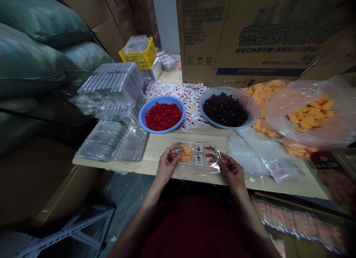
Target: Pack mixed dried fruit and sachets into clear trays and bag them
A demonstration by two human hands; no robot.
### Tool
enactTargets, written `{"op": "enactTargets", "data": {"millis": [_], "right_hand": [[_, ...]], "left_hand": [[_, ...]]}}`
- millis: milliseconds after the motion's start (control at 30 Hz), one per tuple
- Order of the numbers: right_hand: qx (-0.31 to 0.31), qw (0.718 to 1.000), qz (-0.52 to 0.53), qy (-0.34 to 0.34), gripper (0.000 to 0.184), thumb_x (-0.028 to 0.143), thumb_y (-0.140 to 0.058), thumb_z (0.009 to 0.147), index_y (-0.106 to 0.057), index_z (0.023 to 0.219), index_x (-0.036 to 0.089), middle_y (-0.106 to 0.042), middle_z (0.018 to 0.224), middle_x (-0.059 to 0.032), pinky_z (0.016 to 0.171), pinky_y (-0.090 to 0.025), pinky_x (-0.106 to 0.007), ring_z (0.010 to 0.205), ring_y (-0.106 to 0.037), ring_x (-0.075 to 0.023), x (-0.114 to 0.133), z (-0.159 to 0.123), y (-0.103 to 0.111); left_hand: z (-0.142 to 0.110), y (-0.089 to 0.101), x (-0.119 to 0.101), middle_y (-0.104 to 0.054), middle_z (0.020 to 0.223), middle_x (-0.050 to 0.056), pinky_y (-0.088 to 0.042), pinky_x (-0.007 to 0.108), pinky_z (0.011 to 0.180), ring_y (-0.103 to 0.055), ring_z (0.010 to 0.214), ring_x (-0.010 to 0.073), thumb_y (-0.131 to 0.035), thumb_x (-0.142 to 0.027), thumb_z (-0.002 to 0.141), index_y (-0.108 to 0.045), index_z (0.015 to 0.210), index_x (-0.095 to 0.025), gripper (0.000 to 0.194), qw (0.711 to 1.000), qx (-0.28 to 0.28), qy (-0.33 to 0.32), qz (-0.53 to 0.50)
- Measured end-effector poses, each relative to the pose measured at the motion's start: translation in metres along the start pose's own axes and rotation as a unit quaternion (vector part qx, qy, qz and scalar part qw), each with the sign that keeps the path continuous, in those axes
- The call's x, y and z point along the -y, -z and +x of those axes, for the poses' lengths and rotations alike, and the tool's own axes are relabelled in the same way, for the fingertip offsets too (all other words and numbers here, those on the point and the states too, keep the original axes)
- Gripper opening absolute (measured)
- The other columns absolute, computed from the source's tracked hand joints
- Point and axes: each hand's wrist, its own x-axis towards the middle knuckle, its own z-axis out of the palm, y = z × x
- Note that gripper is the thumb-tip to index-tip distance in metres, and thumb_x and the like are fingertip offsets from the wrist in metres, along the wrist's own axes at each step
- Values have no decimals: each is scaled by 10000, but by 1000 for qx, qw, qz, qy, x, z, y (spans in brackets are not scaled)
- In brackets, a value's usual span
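A clear plastic tray [199, 155] lies on the wooden table [155, 146] right in front of me. It holds orange dried fruit at its left end, small white sachets in the middle and red pieces at the right. My left hand [167, 162] grips the tray's left end, fingers curled over the orange pieces. My right hand [232, 170] pinches the tray's right edge.
Behind the tray stand a blue bowl of red dried fruit [162, 115] and a grey bowl of dark fruit [226, 108], with scattered sachets [178, 91] between. Orange fruit in a plastic bag [311, 113] is right. Stacked empty trays [114, 91] are left, plastic bags [261, 154] right.
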Motion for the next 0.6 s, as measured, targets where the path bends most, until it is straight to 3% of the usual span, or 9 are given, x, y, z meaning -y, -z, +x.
{"op": "enactTargets", "data": {"millis": [133,300,367,533,600], "right_hand": [[-11,998,-58,28,527,482,-766,759,-679,1156,147,-634,732,2,645,-469,-277,659,-578,-148,-14,14,-5],[-26,982,-173,74,511,495,-672,833,-658,1177,118,-591,758,-7,653,-481,-297,664,-548,-150,-28,28,-6],[-34,971,-212,109,514,486,-657,843,-645,1211,126,-602,840,-34,674,-497,-313,696,-550,-160,-35,31,-4],[-21,937,-306,167,544,452,-617,865,-613,1301,126,-621,972,-96,735,-519,-370,770,-569,-200,-41,44,-8],[-28,932,-322,165,570,450,-602,868,-595,1323,107,-637,956,-101,760,-518,-390,780,-577,-213,-39,52,-13]], "left_hand": [[28,-9,26,-686,942,42,-519,289,787,-638,815,156,-702,-244,820,-586,1259,-183,458,992,-11,-58,109],[61,-9,30,-672,1136,103,-502,383,933,-627,1040,225,-668,-226,847,-625,1199,-185,357,931,-43,-157,326],[68,-6,32,-657,1171,117,-480,403,975,-605,1098,242,-671,-227,849,-635,1172,-174,329,920,-41,-168,352],[76,-4,37,-666,1030,94,-516,354,829,-626,881,205,-603,-277,916,-643,1162,-164,273,912,-19,-173,372],[79,-5,36,-663,1004,90,-507,364,843,-618,894,216,-583,-284,931,-657,1139,-166,251,905,-10,-183,383]]}}
